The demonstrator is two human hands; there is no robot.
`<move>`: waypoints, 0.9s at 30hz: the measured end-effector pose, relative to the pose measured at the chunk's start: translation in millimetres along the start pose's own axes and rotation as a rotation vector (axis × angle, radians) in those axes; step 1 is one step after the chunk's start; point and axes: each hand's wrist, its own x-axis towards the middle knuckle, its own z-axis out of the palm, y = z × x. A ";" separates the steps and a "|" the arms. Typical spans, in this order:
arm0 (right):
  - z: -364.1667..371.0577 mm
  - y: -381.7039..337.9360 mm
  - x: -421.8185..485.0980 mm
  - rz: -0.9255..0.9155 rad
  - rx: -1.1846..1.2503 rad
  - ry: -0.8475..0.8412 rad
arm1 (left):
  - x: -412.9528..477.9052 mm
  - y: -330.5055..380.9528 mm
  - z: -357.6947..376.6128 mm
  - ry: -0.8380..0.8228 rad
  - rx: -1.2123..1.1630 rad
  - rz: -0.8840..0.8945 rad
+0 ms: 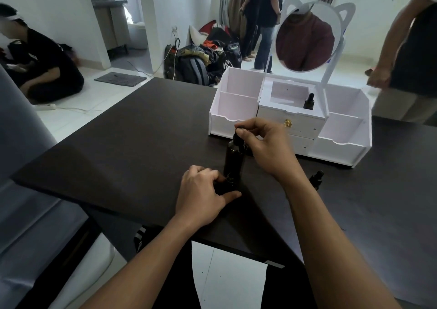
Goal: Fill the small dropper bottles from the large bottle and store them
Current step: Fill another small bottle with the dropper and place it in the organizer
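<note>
While one dropper (308, 101) sits stored in organizer (343, 149), upper right, L hand (203, 190) grips small bottle (230, 184) mid-frame, R hand (262, 143) pinches top of big bottle (233, 159); spare bottle (316, 178) waits right of centre. Looks approx 1/3 done.
</note>
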 end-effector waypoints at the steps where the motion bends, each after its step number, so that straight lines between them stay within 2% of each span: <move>1: 0.5 0.5 0.4 -0.007 -0.004 0.008 | -0.2 0.3 -0.1 0.001 -0.005 0.001; 27: -0.4 -2.7 1.9 -0.009 -0.057 0.006 | -2.3 5.1 -3.6 -0.032 0.026 -0.030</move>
